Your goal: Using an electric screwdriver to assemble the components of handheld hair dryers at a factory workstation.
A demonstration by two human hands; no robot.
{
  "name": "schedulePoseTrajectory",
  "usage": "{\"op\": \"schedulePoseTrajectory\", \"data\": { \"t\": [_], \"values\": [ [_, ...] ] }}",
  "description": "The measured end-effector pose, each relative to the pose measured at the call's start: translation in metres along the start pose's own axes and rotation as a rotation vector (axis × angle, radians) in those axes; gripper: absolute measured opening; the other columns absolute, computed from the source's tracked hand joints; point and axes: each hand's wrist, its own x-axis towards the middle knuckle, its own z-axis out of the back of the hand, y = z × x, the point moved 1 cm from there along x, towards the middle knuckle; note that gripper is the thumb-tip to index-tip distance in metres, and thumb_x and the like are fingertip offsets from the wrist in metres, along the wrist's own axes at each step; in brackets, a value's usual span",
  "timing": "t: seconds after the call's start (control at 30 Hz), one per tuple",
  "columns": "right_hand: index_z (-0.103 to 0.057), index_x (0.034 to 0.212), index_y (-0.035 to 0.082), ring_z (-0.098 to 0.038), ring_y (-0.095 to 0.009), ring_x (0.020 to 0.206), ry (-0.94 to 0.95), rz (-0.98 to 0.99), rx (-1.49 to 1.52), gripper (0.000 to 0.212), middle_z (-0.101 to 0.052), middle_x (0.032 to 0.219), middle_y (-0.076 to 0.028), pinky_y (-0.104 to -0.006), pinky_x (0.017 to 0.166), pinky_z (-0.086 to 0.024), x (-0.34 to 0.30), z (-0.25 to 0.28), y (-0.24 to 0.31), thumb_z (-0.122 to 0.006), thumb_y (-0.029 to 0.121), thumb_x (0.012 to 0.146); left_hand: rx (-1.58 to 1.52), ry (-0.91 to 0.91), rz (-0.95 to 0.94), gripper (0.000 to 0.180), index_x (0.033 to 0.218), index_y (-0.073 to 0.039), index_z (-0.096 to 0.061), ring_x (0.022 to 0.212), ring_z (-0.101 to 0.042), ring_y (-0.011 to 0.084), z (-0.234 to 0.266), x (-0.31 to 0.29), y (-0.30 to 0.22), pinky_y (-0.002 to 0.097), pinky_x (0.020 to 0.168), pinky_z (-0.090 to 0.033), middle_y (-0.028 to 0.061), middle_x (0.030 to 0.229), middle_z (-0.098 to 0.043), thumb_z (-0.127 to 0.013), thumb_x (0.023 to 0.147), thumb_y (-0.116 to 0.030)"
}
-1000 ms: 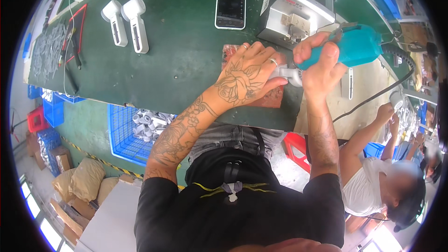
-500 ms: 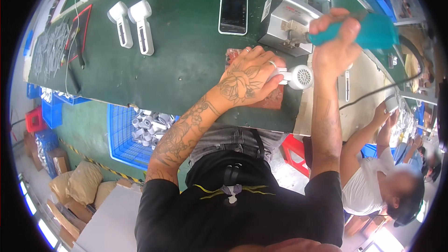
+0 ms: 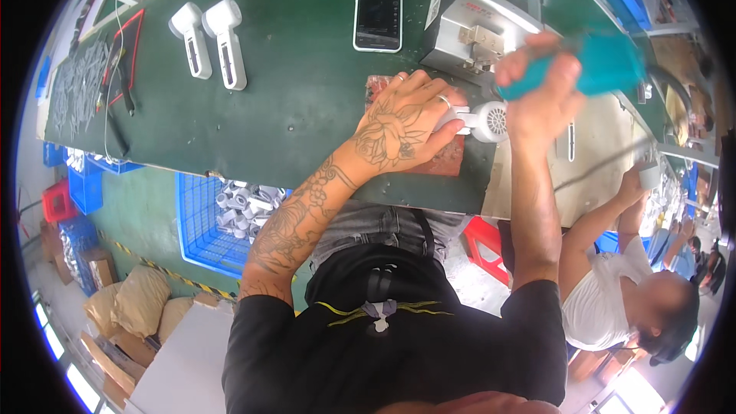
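My left hand [image 3: 410, 119] is closed round the handle of a white handheld fan [image 3: 489, 121], pressing it onto a reddish-brown pad [image 3: 445, 162] on the bench. The fan's round grille head points right, past my thumb. A teal electric screwdriver [image 3: 609, 65], smeared by motion, lies in my right hand [image 3: 543, 92]. Its front end is just above the fan head, and its tip cannot be made out. Behind it stands a grey metal screw feeder [image 3: 468, 34].
On the green bench [image 3: 284, 107] lie two similar white fans [image 3: 224, 42], a phone [image 3: 378, 15], grey strips [image 3: 77, 92] and pliers [image 3: 126, 88]. A blue crate [image 3: 195, 222] of white parts stands below. A dark cable [image 3: 606, 161] trails right, near a co-worker [image 3: 606, 299] holding a white part.
My right hand has brought the screwdriver a little left and nearer me, from the screw feeder to above the fan head. My left hand keeps its hold on the fan.
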Motion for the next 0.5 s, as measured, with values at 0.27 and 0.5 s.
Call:
{"op": "schedulePoseTrajectory", "data": {
  "t": [0.27, 0.5],
  "values": [
    [-0.056, 0.111, -0.009, -0.058, -0.020, 0.061, 0.149, 0.032, 0.032, 0.070, -0.057, 0.066, -0.010, -0.0329, 0.057, -0.049, -0.033, 0.024, 0.011, -0.064, 0.059, 0.096, 0.021, -0.006, -0.032, 0.036, 0.123, -0.012, -0.068, 0.107, -0.058, 0.0304, -0.005, 0.002, 0.000, 0.0470, 0.098, -0.044, 0.0071, 0.116, -0.065, -0.068, 0.094, -0.032],
    [-0.056, 0.109, -0.007, -0.058, -0.020, 0.060, 0.123, -0.011, 0.072, 0.068, -0.058, 0.067, -0.010, -0.0329, 0.057, -0.049, -0.040, 0.023, -0.001, -0.066, 0.058, 0.094, 0.080, -0.019, -0.042, 0.038, 0.124, -0.011, -0.067, 0.107, -0.058, 0.0316, 0.000, 0.000, 0.000, 0.0465, 0.096, -0.045, 0.0071, 0.116, -0.065, -0.068, 0.093, -0.032]
  ]
}}
